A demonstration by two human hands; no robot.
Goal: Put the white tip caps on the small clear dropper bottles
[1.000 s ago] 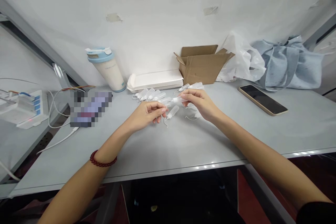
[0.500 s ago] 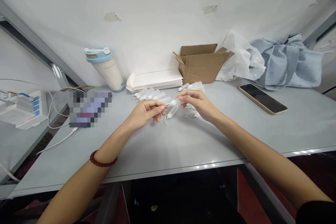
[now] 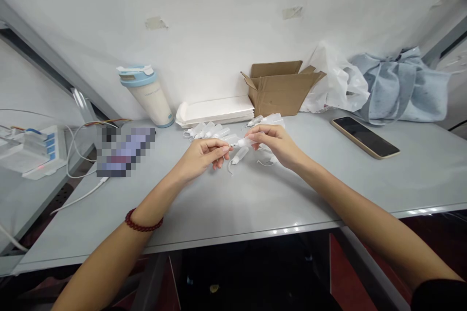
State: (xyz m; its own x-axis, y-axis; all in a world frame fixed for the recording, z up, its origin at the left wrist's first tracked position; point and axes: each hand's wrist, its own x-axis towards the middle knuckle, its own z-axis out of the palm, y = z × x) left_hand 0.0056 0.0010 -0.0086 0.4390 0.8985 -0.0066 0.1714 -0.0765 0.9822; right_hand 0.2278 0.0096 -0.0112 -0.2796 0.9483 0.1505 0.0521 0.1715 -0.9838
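Between thumb and fingers, my right hand [image 3: 274, 143] pinches a small translucent bottle [image 3: 244, 142] whose white tip points left. My left hand [image 3: 207, 155] is closed at that tip, its thumb and forefinger pinching a thin piece too small to make out clearly. Just below the hands, another small bottle [image 3: 240, 155] with a curved white string lies on the grey table. Several similar bottles [image 3: 208, 129] lie in a row behind my left hand. More bottles [image 3: 273, 119] rest behind my right hand, and one partly hidden bottle [image 3: 272, 159] is beneath it.
At the back stand a tumbler [image 3: 148, 97], a stack of white trays [image 3: 217, 110], an open cardboard box [image 3: 279, 92], a plastic bag [image 3: 337, 80] and a blue fabric bag [image 3: 419, 87]. A phone [image 3: 365, 137] lies right; cables and a power strip [image 3: 44, 150] are left.
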